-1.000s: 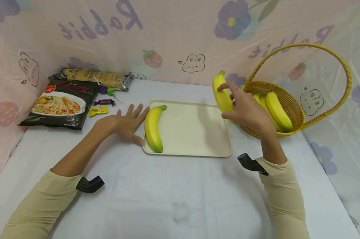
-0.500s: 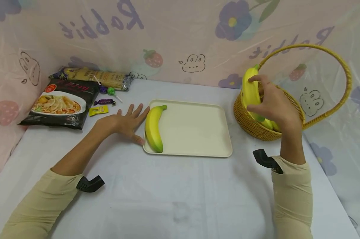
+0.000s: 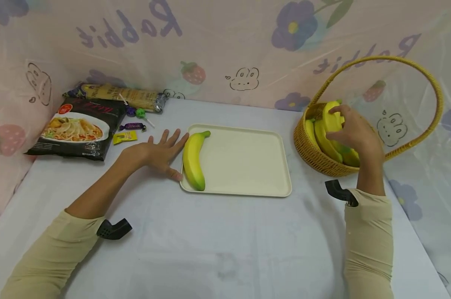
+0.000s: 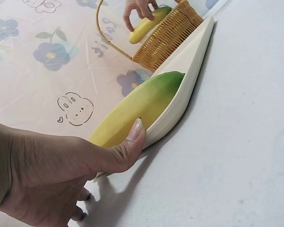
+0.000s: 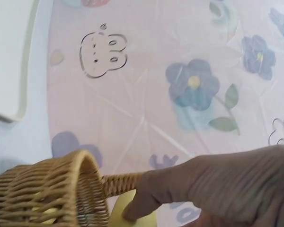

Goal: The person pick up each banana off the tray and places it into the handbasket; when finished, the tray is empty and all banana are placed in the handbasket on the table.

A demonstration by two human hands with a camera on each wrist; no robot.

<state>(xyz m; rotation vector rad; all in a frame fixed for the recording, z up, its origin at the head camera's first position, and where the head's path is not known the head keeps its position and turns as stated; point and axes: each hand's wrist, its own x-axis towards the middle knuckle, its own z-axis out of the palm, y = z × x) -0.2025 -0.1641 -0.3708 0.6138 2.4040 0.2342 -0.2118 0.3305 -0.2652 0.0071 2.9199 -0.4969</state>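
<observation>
My right hand (image 3: 350, 131) grips a yellow banana (image 3: 332, 118) over the wicker basket (image 3: 307, 147), low among the other bananas (image 3: 322, 143) inside. In the left wrist view the same hand (image 4: 139, 9) and banana (image 4: 144, 28) show at the top, above the basket (image 4: 173, 35). In the right wrist view my fingers (image 5: 146, 198) press a yellow banana (image 5: 128, 215) behind the basket rim (image 5: 52, 189). My left hand (image 3: 160, 151) lies flat with spread fingers against the left edge of the cream tray (image 3: 248, 162). Its thumb (image 4: 125, 149) touches the tray rim beside a lone banana (image 3: 193, 160).
A noodle packet (image 3: 77, 128), a long pasta pack (image 3: 121, 96) and a few wrapped sweets (image 3: 130, 124) lie at the back left. The basket's tall hoop handle (image 3: 416, 66) arches over my right hand. A printed plastic sheet walls the table on three sides.
My right hand carried its banana from beside the tray's right edge rightward and down into the basket. The left hand and the banana on the tray stayed put.
</observation>
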